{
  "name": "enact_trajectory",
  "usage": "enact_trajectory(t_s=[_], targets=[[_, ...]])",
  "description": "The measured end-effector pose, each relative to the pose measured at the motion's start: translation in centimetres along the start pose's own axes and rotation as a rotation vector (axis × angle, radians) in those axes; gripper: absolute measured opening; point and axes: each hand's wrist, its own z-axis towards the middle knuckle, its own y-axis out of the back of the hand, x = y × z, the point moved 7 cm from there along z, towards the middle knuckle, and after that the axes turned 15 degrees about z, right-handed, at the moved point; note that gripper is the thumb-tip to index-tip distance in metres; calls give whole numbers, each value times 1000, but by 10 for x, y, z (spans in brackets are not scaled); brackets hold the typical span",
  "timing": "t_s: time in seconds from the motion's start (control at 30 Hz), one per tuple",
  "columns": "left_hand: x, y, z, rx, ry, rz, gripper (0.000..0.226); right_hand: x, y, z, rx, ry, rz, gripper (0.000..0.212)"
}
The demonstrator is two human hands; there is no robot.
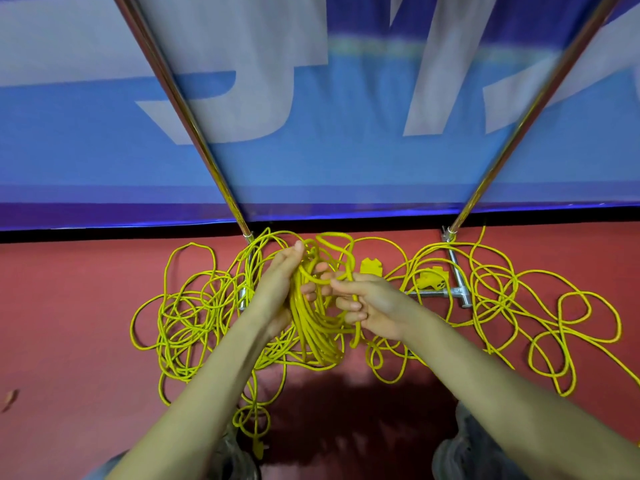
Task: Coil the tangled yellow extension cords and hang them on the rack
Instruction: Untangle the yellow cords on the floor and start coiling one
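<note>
Tangled yellow extension cords (187, 313) sprawl over the red floor, with more loops (512, 306) to the right. My left hand (277, 289) holds a bundle of coiled cord (311, 327) that hangs down from it. My right hand (367, 306) pinches a single loop of the same cord (355, 327) beside the bundle. Two yellow socket ends (372, 266) (431, 277) lie behind my hands. The rack's metal poles (194, 129) (540, 109) rise from its base (457, 289) on the floor.
A blue and white banner (311, 161) hangs behind the rack. A yellow plug (258, 450) lies near my knees at the bottom edge. Bare red floor (69, 341) stretches to the left.
</note>
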Motion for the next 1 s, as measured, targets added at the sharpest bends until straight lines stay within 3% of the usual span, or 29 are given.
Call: enact_trajectory(t_s=[0.1, 0.2, 0.27, 0.33, 0.37, 0.43, 0.5, 0.53, 0.6, 0.67, 0.77, 0.87, 0.93, 1.0], targets=[[-8, -7, -7, 23, -70, 38, 22, 5, -3, 4, 7, 96, -78, 9], [-6, -7, -9, -29, -138, 96, 26, 9, -8, 3, 21, 127, -235, 20], [-9, 2, -7, -102, -193, 117, 23, 14, -6, 0, -41, 135, -419, 16], [-16, 15, -4, -176, -240, 87, 17, 34, 5, -6, -198, 263, -640, 15], [-21, 23, -2, -205, -252, 49, 14, 48, 14, -8, -274, 362, -630, 18], [-30, 41, 0, -235, -273, -35, 10, 73, 41, -16, -360, 494, -342, 16], [-41, 54, 1, -222, -304, -120, 5, 88, 80, -18, -455, 516, -105, 10], [-45, 59, 1, -210, -310, -160, 3, 88, 101, -18, -525, 482, -140, 9], [-53, 59, -1, -169, -307, -210, 1, 76, 127, -9, -613, 352, -497, 10], [-60, 52, -5, -109, -305, -205, 7, 50, 133, 9, -575, 232, -865, 15], [-65, 38, -10, -33, -310, -167, 14, 28, 109, 23, -506, 248, -1072, 22], [-62, 30, -9, -16, -292, -207, 14, 21, 66, 30, -288, 383, -907, 30], [-58, 28, -7, -8, -267, -247, 14, 9, 41, 30, -134, 357, -730, 30], [-57, 27, -7, -9, -244, -254, 13, 1, 31, 28, -106, 357, -728, 29]])
